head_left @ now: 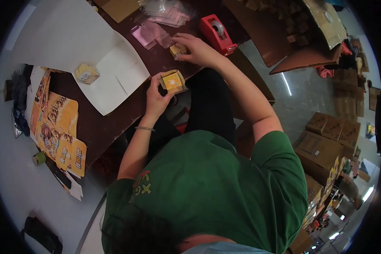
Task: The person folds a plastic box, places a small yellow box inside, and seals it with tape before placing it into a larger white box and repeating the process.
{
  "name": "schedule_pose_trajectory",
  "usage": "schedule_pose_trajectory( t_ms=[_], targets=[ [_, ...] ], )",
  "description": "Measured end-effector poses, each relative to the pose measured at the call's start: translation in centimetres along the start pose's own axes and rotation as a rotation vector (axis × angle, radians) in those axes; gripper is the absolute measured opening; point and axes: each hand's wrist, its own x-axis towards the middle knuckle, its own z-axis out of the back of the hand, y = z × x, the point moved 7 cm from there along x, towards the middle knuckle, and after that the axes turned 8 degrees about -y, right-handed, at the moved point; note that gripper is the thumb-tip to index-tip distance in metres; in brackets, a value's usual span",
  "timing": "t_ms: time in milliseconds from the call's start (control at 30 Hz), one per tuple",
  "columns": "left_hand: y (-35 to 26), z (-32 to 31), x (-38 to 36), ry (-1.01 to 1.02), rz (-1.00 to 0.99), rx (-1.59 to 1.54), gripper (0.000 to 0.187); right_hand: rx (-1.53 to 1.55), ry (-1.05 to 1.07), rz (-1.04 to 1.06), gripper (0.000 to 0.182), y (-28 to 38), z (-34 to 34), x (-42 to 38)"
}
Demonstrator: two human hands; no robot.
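Observation:
My left hand (pixel 155 98) is closed around a small yellow box (pixel 173 81) with a white mark on its top face and brownish edges standing up around it. A bracelet circles that wrist. Over the dark table (pixel 114 120), my right hand (pixel 197 50) has its thumb and fingers about a small yellowish block (pixel 178 51), partly hidden by the fingers. Just beyond those fingertips lie pink packets (pixel 150 34). A similar pale yellow block with dark markings (pixel 87 73) sits inside an open white box (pixel 116 80) to the left.
A red tape dispenser (pixel 218 34) stands beyond my right hand. Printed orange cardboard sheets (pixel 61 127) lie at the left. A large open carton (pixel 279 38) holding several small brown pieces is at the upper right. Stacked cartons (pixel 321 148) stand on the floor at the right.

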Motion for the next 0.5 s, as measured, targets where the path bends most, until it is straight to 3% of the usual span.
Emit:
schedule_pose_trajectory(
  t_ms=[33, 167, 200, 267, 300, 367, 400, 433, 500],
  targets=[
    [-0.2, 0.0, 0.1, 0.001, 0.002, 0.007, 0.062, -0.111, -0.019, 0.046, 0.049, 0.0, -0.9, -1.0],
    [0.0, -0.1, 0.2, 0.01, -0.007, -0.018, 0.06, 0.028, -0.011, -0.085, 0.051, -0.9, -0.2, -0.1],
    [0.1, -0.1, 0.1, 0.01, -0.023, -0.03, 0.059, 0.203, -0.106, -0.173, 0.048, -0.3, 1.0, 0.0],
    [-0.5, 0.0, 0.1, 0.006, -0.019, -0.009, 0.059, 0.505, 0.035, -0.501, 0.045, 2.9, 2.7, -0.1],
    [-0.7, 0.0, 0.1, 0.004, -0.016, 0.0, 0.059, 0.48, 0.046, -0.325, 0.042, 4.3, 3.2, 0.3],
    [-0.8, 0.1, 0.0, -0.009, 0.02, -0.011, 0.058, 0.617, 0.176, -0.204, 0.042, 8.8, 2.8, -0.7],
    [-0.8, 0.1, 0.0, -0.012, 0.037, -0.016, 0.058, 0.431, 0.246, -0.173, 0.046, 10.3, 2.6, -1.3],
    [-0.2, 0.0, 0.1, -0.023, 0.05, -0.075, 0.058, 0.048, 0.183, 0.037, 0.043, 11.0, 1.7, -2.2],
    [-0.3, 0.1, 0.0, -0.02, 0.006, 0.0, 0.059, -0.06, 0.028, 0.152, 0.045, 10.7, 0.4, -3.7]
  ],
)
